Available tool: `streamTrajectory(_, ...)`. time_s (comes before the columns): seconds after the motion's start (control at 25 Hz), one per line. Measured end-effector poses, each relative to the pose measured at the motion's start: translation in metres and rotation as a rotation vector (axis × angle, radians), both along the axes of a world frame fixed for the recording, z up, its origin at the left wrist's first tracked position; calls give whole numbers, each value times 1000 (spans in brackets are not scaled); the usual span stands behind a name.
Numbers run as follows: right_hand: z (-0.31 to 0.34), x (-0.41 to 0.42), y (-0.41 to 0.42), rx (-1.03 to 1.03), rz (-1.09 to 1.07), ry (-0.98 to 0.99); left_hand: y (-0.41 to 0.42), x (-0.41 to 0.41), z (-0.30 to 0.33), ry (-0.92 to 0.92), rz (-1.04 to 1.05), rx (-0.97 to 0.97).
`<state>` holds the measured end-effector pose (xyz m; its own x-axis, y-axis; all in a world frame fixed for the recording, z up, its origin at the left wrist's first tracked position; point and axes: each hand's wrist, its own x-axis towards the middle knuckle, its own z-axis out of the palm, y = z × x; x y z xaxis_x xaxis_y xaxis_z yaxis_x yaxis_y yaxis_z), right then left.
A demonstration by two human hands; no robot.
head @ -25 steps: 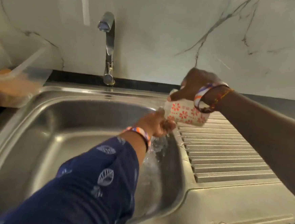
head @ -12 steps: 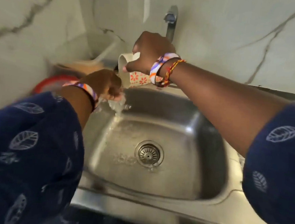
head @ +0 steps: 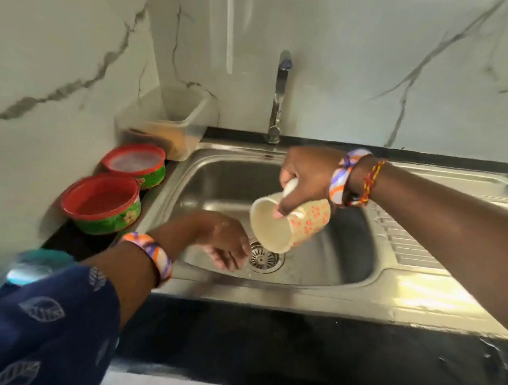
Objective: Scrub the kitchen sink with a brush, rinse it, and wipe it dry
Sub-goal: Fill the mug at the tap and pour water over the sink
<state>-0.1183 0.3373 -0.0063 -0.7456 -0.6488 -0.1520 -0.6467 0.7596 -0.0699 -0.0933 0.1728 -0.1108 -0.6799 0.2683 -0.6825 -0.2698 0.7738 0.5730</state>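
**Fingers round the mug, tipping it over the drain**

Fingers (head: 278,214) of my right hand (head: 305,178) are curled round the flowered mug (head: 292,225), thumb hooked over its rim, and that's the rinse water going out. Biggest thing first: the steel sink (head: 348,254) sits set into the dark table (head: 265,345), basin under both my hands, ribbed drainboard off to my right. No brush in sight, so I'd judge the scrubbing hasn't begun; I'm clearing the basin first. Tap (head: 280,94) stands behind the basin, spout toward me, no stream that I can see. Two red-rimmed bowls (head: 103,201) and a clear tub (head: 173,119) are parked on my left, outside the basin, out of the splash.

Now the mug: its long axis is tilted steeply, mouth aimed down and to my left, base up toward my wrist. That puts the lip right above the drain strainer (head: 263,257). My left hand (head: 227,245) hangs loose and wet, holding nothing, just beside the strainer.
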Motion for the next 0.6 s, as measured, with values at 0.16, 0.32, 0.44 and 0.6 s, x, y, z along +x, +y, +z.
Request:
streamTrajectory(0.16,15,21,47,225,-206,246,41,-8,29,86,-327,-119)
streamTrajectory(0.32,67,34,78,180,-383,594,76,-35,104,538,-260,17)
streamTrajectory(0.44,65,39,88,176,-429,706,96,-34,117,666,-313,118)
streamTrajectory(0.6,-5,48,89,264,-418,525,102,-16,69,385,-623,-164)
